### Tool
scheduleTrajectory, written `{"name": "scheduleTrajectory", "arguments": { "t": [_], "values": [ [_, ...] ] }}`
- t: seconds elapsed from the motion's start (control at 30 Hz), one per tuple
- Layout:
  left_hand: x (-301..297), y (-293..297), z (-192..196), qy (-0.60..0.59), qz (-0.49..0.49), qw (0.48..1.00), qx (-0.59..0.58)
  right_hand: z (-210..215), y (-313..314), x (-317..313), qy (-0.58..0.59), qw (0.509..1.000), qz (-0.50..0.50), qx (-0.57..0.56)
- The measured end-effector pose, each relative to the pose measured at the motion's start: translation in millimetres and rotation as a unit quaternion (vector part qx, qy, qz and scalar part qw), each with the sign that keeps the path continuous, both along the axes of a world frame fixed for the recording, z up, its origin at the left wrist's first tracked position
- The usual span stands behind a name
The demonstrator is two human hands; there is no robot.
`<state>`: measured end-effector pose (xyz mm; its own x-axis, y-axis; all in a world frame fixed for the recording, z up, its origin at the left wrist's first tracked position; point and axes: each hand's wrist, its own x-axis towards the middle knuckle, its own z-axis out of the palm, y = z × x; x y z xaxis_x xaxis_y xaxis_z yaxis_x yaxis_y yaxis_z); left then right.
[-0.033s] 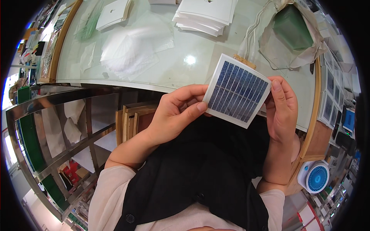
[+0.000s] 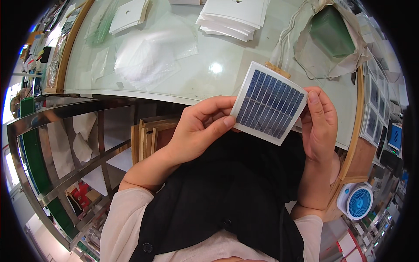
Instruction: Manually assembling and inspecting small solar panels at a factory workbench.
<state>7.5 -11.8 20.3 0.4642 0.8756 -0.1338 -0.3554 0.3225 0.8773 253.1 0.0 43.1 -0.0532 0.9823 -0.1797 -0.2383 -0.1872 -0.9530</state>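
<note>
A small square solar panel point(image 2: 271, 104), dark blue with pale lines and a white border, is held tilted between my two hands near the table's front edge. My left hand point(image 2: 198, 126) pinches its left side, thumb on the face and fingers behind. At the opposite side my right hand point(image 2: 321, 122) grips the upper right corner with the thumb in front; its other fingers are partly hidden behind the panel. The cell side faces up toward me.
Clear plastic bags point(image 2: 146, 59) lie spread on the glass-topped table point(image 2: 209, 85). Behind them are white card stacks point(image 2: 233, 17). Crumpled paper wraps a green block point(image 2: 332, 32) at the far right, beside white cables point(image 2: 286, 37). A small blue fan point(image 2: 359, 201) stands lower right.
</note>
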Motion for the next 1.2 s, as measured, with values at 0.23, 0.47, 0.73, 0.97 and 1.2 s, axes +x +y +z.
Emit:
{"name": "scheduleTrajectory", "arguments": {
  "t": [0.23, 0.47, 0.73, 0.97, 1.2],
  "values": [
    [0, 0, -5, -0.006, -0.009, 0.999, 0.038, -3, -1, -2, -0.012, 0.999, -0.011, 0.03],
    [0, -1, -6, -0.011, -0.001, 0.999, 0.035, -3, -1, -3, -0.003, 0.999, -0.014, 0.035],
    [-3, 1, -6, -0.041, -0.013, 0.999, -0.005, 4, -4, -11, 0.032, 0.998, -0.037, 0.039],
    [-2, -2, -4, -0.043, -0.007, 0.999, 0.014, -10, -7, 0, -0.007, 0.998, -0.02, 0.067],
    [-1, -2, -4, -0.021, -0.005, 0.999, 0.03, 4, -6, -5, 0.036, 0.998, -0.005, 0.06]
  ]
}}
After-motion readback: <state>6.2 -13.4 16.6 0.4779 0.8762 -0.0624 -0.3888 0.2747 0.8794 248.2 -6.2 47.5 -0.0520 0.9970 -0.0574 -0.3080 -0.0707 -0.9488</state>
